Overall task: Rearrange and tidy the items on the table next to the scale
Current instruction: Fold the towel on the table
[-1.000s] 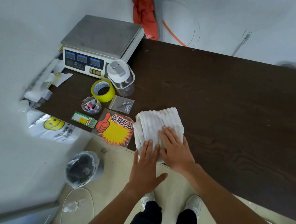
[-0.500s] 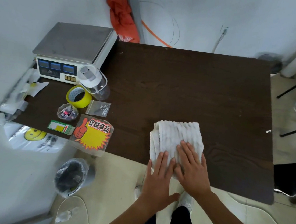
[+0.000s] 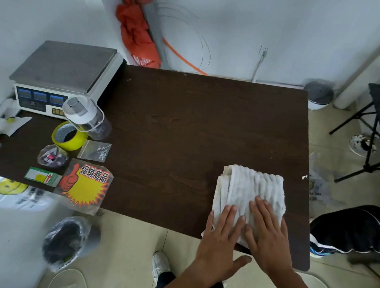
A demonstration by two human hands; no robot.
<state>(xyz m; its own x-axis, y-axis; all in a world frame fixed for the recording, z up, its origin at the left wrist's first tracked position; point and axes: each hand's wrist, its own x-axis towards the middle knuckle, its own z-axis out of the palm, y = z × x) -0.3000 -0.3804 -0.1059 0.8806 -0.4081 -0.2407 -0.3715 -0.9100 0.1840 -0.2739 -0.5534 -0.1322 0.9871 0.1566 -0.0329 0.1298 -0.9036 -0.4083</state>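
A folded white towel (image 3: 252, 185), soft and ribbed in parallel ridges, lies near the right front corner of the counter (image 3: 186, 124), a dark brown rectangle with a wood-grain surface. The left hand (image 3: 221, 238) and right hand (image 3: 266, 236) lie flat side by side on the towel's near half. Their fingers are straight and press the cloth without gripping it, and the left thumb juts out past the counter's front edge. Well apart, at the far left corner, stands the scale (image 3: 63, 67), a white box with a square brushed-metal pan. Just in front of it is a clear plastic jar (image 3: 86, 116) with a round white lid; its contents cannot be made out. Beside the jar sits a yellow tape roll (image 3: 69, 136). A flat clear zip bag (image 3: 95, 151) holds small metal pieces, and a rounded clear pouch (image 3: 53, 156) holds dark and pink bits. Nearer the front lie a green-and-white card (image 3: 41, 176) and a glossy sleeved sign (image 3: 84, 184) with a red thumb and a yellow starburst.
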